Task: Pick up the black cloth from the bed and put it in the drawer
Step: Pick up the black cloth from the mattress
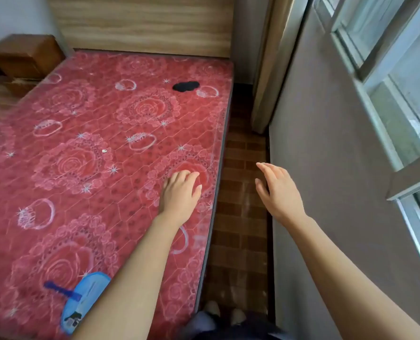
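Note:
A small black cloth (185, 86) lies flat on the red flowered mattress (86, 133), near its far right corner by the wooden headboard. My left hand (179, 192) hovers over the mattress's right edge, fingers loosely curled and holding nothing, well short of the cloth. My right hand (276, 190) is raised over the floor strip between bed and wall, fingers apart and empty. A brown wooden bedside cabinet (24, 56) stands at the far left of the bed; I cannot make out its drawer front from here.
A blue plastic item (83, 300) lies on the mattress's near edge. A narrow brown tiled floor strip (240, 217) runs between bed and grey wall (339, 192). Windows (400, 94) line the right side. My feet (218, 312) stand at the bottom.

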The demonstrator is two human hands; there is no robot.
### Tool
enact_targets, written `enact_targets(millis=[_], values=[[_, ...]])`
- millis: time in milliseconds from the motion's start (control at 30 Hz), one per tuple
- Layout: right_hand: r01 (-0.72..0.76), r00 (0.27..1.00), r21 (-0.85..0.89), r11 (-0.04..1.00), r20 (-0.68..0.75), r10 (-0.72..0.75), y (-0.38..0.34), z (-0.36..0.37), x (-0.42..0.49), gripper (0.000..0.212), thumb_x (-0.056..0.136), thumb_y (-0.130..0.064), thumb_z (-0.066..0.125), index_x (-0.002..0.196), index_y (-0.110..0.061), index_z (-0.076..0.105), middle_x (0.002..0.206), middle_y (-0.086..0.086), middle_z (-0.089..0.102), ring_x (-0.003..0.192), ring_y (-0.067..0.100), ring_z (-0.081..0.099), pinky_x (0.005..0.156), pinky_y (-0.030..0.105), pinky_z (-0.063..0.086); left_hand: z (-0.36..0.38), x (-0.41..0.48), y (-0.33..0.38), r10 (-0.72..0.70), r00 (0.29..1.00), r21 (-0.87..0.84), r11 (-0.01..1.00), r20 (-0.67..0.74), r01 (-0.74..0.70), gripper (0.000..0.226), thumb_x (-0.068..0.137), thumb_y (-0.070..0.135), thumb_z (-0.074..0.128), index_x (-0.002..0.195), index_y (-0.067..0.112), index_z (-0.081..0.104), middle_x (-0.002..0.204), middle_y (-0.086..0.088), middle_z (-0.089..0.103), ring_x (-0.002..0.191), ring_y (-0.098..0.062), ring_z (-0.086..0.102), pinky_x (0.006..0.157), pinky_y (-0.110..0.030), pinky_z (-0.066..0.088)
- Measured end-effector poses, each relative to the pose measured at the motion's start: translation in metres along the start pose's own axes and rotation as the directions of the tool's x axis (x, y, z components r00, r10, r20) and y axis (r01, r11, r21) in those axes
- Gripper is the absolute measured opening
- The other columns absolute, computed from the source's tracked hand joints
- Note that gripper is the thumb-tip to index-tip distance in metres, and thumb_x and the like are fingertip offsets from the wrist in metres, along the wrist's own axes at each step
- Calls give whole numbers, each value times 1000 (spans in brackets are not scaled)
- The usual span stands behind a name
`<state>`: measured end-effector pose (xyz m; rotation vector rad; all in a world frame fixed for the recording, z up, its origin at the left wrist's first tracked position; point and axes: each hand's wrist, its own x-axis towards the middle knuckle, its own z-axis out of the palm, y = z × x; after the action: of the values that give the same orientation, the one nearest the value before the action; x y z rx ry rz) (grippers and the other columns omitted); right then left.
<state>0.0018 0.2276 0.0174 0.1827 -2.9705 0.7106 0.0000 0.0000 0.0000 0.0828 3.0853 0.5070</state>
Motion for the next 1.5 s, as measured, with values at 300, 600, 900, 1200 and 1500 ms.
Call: enact_targets(millis=[300,600,900,1200,1500], values=[[-94,993,-27,995,-69,92,8,2,22,39,94,-27,43,132,-17,45,138,5,50,129,23,42,106,37,36,20,22,-19,-69,998,-141,988,-6,67,39,93,30,41,130,19,48,135,-3,52,125,-23,43,101,-38,37],[-116,991,-35,993,-73,113,31,-7,56,39,95,-27,40,131,-17,45,139,5,49,129,22,41,108,36,33,25,83,0,-40,999,-152,988,-8,38,39,93,30,42,130,18,48,134,-4,52,125,-25,43,103,-42,36],[-66,995,-33,997,-81,63,84,-13,184,38,95,-24,40,131,-16,46,137,5,52,128,22,42,107,35,34,41,201,29,-93,996,-159,983,0,92,40,94,31,42,131,18,47,137,-5,50,129,-26,39,103,-45,36],[34,999,-21,999,-37,-34,112,-30,314,38,94,-22,40,130,-12,48,134,7,54,126,24,43,104,36,36,43,306,62,-165,986,-199,967,-9,160,40,93,30,43,130,17,48,135,-5,51,127,-26,40,103,-45,37],[74,997,-9,997,-10,-74,133,-26,411,39,94,-22,40,131,-12,46,136,6,53,127,25,42,104,37,35,38,409,58,-204,978,-206,960,-51,189,40,93,29,44,130,15,48,135,-7,51,126,-28,41,102,-43,35]])
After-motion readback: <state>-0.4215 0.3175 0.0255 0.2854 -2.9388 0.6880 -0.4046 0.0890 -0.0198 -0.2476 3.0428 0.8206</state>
